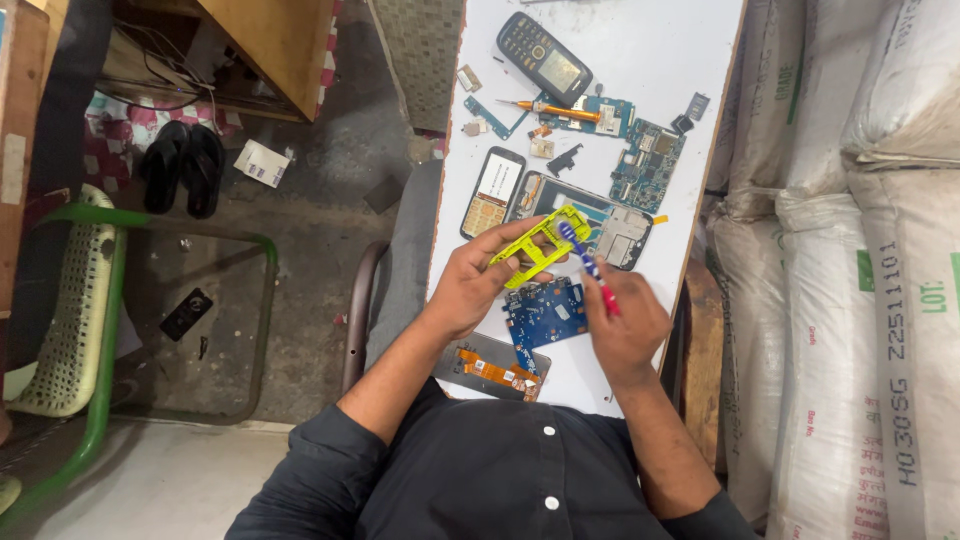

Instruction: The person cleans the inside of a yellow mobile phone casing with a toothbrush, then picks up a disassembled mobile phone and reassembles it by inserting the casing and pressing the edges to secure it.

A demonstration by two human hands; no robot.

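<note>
Near the tabletop's [640, 60] front edge, the left hand [470, 285] pinches a thin yellow-green phone frame [538, 245] by its rim, light and probably brittle, while the right hand [625, 325] grips a small screwdriver [588, 265] against it.

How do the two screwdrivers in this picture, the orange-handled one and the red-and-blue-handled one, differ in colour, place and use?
The orange-handled screwdriver lies loose on the white table, across a blue circuit board; the red-and-blue-handled screwdriver is gripped in the right hand. The orange one is untouched, while the red-and-blue one's tip meets the yellow-green plastic phone frame held by the left hand. Both are slim, small screwdrivers.
</note>
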